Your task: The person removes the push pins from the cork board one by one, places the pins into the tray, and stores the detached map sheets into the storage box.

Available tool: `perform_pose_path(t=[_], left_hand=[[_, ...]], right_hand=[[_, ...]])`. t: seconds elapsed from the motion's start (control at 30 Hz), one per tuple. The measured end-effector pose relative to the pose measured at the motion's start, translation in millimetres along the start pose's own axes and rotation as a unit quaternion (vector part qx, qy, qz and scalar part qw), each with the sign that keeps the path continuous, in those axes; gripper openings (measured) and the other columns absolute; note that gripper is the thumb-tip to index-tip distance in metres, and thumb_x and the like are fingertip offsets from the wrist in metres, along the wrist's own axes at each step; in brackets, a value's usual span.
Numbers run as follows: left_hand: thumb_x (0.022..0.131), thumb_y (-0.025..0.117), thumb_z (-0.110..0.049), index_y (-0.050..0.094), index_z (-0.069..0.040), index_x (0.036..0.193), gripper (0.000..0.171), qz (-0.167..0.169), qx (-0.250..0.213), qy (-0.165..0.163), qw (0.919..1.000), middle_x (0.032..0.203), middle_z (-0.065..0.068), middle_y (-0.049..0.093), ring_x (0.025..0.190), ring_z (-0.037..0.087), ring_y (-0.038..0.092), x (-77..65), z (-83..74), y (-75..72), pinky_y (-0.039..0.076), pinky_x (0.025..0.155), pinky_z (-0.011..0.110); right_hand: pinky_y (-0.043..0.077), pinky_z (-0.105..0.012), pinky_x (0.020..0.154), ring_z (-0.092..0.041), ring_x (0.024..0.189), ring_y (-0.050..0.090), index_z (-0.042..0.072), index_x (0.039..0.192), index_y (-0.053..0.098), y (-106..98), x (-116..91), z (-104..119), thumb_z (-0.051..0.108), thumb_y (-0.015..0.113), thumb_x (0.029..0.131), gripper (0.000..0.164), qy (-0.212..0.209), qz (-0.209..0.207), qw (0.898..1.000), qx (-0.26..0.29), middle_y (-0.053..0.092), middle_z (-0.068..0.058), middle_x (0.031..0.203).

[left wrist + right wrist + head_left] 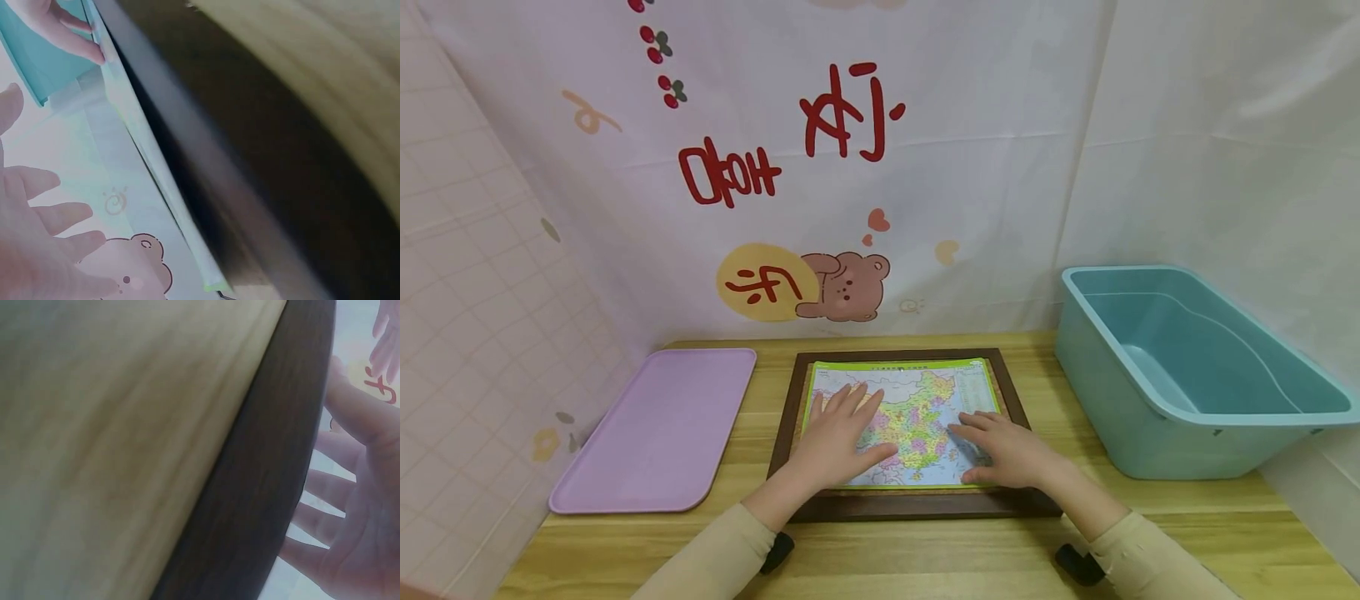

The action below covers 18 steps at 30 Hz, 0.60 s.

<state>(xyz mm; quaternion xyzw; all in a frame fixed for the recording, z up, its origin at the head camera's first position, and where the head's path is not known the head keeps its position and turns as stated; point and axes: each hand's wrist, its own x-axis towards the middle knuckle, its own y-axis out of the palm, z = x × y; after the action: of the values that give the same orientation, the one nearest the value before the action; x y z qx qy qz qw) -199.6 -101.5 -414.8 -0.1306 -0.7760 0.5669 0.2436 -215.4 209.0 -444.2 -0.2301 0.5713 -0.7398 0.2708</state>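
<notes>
A colourful map sheet (917,425) with a green border lies inside a dark brown wooden frame (910,506) on the table. Over the map's left half is my left hand (838,437), fingers spread and straight. In the left wrist view that hand (44,231) stands a little above the sheet. My right hand (1007,450) is at the map's lower right, its fingertips right at the surface and its fingers slightly bent. The right wrist view shows this hand (356,494) with spread fingers beyond the frame's edge (262,437). Neither hand grips anything.
To the left lies a flat lilac tray (655,433). A deep teal plastic tub (1150,417) stands at the right. Behind the wooden table (925,562) hangs a white cloth (970,183) printed with a bear and red characters.
</notes>
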Motion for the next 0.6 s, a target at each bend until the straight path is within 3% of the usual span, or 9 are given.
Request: perform_pose_path(t=[0.6], left_hand=[[0.090,0.063,-0.058,0.046,-0.010,0.148,0.078,0.024,-0.011,-0.022,0.9994,0.151,0.020,0.040,0.141,0.042,0.031,29.9,-7.7,-2.2,0.018,0.108,0.071]], right_hand=[[0.044,-0.057,0.097,-0.044,0.123,0.051,0.006,0.131,0.064,-9.1,3.8,3.2,0.041,0.080,0.080,0.064,-0.006,-0.010,1.000,-0.012,0.056,-0.021,0.136]])
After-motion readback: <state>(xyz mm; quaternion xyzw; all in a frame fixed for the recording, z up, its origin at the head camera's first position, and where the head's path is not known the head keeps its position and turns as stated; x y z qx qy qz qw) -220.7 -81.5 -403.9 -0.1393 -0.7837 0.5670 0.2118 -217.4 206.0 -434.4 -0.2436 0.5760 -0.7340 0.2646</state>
